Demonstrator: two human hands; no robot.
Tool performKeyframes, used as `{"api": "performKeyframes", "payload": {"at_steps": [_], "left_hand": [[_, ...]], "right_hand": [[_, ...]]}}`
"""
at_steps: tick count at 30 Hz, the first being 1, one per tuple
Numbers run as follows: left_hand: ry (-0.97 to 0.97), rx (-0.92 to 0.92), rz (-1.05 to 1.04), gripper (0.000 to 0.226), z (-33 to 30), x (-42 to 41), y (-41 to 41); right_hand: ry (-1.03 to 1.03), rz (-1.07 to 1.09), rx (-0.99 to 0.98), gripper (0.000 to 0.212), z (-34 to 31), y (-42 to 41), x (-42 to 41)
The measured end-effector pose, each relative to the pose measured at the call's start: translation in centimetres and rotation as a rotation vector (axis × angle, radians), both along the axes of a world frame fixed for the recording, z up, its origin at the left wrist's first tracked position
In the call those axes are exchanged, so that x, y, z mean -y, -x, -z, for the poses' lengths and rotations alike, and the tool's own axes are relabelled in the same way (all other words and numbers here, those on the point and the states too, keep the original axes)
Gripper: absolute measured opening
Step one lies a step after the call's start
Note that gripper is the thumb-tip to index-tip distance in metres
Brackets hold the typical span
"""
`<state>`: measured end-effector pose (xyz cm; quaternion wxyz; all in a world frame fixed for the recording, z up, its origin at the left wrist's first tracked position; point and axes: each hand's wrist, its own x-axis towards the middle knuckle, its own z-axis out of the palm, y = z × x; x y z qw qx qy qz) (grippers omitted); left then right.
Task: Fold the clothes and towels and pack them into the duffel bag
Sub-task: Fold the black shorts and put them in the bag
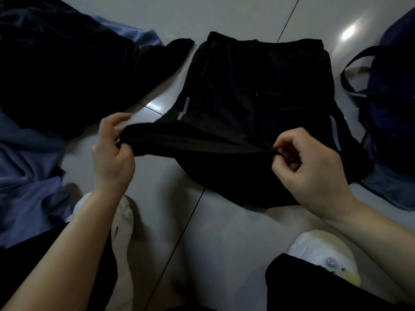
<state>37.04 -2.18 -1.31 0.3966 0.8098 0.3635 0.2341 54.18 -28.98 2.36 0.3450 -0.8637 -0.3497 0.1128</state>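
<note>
A pair of black shorts (251, 86) with pale reflective strips lies flat on the tiled floor in front of me, waistband at the far side. My left hand (112, 151) pinches the near hem at its left corner and lifts it off the floor. My right hand (307, 162) pinches the same hem further right, fingers curled round the cloth. The lifted edge stretches between both hands. A dark blue duffel bag (395, 90) with a black strap stands at the right edge.
A heap of dark clothing (62, 70) lies at the far left, with blue fabric (29, 176) spread beside it at the near left. White slippers (325, 254) on my feet sit at the bottom. Bare glossy floor tiles (224, 243) lie between my knees.
</note>
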Motion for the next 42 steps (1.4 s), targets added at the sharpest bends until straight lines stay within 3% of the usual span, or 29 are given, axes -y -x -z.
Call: {"api": "performKeyframes", "payload": {"at_steps": [2, 4, 6, 8, 9, 10, 13, 15, 18, 21, 25, 30, 34, 37, 42], "left_hand": [[-0.054, 0.018, 0.041, 0.052, -1.0, -0.1, -0.9], [-0.069, -0.095, 0.229, 0.057, -1.1, -0.3, -0.5], [0.089, -0.472, 0.502, 0.057, -0.3, -0.4, 0.8], [0.214, -1.015, 0.773, 0.045, 0.9, -0.3, 2.4], [0.229, -1.150, 0.806, 0.040, 1.5, -0.3, 2.9], [0.202, -1.161, 0.752, 0.035, 2.0, -0.2, 3.0], [0.040, -0.880, 0.373, 0.026, 4.0, 0.1, 1.9], [0.102, -0.735, 0.188, 0.033, 5.0, 0.6, 1.1], [0.242, -0.624, 0.019, 0.039, 6.7, 1.0, 0.2], [0.198, -0.607, 0.002, 0.020, 7.5, 0.9, -0.4], [0.190, -0.541, -0.057, 0.006, 7.3, 0.6, -0.6], [0.768, -0.066, -0.309, 0.025, 4.5, -0.6, -0.9], [0.902, 0.130, -0.241, 0.034, 2.4, -2.0, -0.6], [0.817, 0.097, -0.223, 0.029, 1.3, -2.9, -0.2], [0.358, -0.323, -0.267, 0.020, 2.2, -3.5, 0.8]], "right_hand": [[-0.053, 0.033, 0.010, 0.024, -0.3, 0.0, 0.2], [-0.027, -0.049, -0.017, 0.027, 0.0, 0.7, 0.3], [0.309, -0.295, -0.121, 0.032, 1.2, 2.0, 0.5], [0.735, -0.597, -0.218, 0.036, 3.0, 3.2, 0.5], [0.810, -0.657, -0.211, 0.034, 3.5, 3.5, 0.7], [0.774, -0.622, -0.170, 0.030, 3.7, 3.4, 0.8], [0.343, -0.274, 0.032, 0.027, 4.1, 1.5, 1.3], [0.243, -0.169, 0.080, 0.028, 4.3, 0.0, 1.2], [0.582, -0.208, -0.062, 0.062, 6.3, -1.3, 0.9], [0.851, -0.249, -0.145, 0.079, 8.0, -1.1, 1.3], [0.875, -0.233, -0.210, 0.083, 8.4, -1.3, 2.3], [0.947, -0.215, -0.203, 0.092, 7.9, -1.7, 2.8], [0.953, -0.223, -0.185, 0.097, 7.9, -1.6, 3.3], [0.979, -0.290, -0.090, 0.106, 8.0, -0.6, 4.0], [1.035, -0.370, -0.050, 0.110, 7.8, 1.5, 4.0]]}}
